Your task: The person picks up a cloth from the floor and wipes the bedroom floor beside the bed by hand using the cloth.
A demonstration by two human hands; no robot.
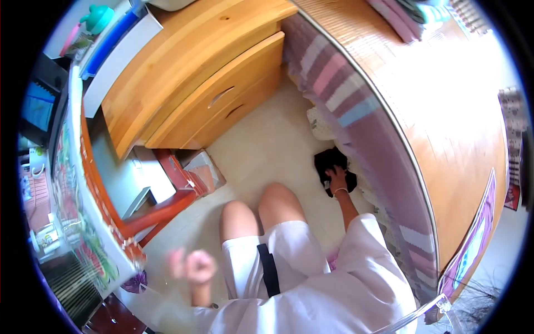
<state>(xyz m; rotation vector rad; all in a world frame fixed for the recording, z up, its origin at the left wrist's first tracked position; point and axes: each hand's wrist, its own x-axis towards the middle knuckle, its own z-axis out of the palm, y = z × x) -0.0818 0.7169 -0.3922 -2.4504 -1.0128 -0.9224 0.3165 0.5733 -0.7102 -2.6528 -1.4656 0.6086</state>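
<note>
At the foot of the bed, a black cloth-like item (326, 161) lies on the pale floor; its exact kind cannot be made out. My right hand (337, 181) reaches down onto it, fingers bent into the dark material, a thin band around the wrist. Off to the left of my knees, my left hand (194, 268) is raised above the floor, away from the furniture. Motion smears its fingers, and I cannot see anything held in it. A black strap or strip (268, 270) lies across my white clothing between the legs.
A wooden drawer cabinet (222, 100) stands ahead. On the right is a bed with a striped purple skirt (356, 106) and a mat (445, 133). A red-framed desk (114, 206) borders the left, with a box-like object (204, 171) by its leg.
</note>
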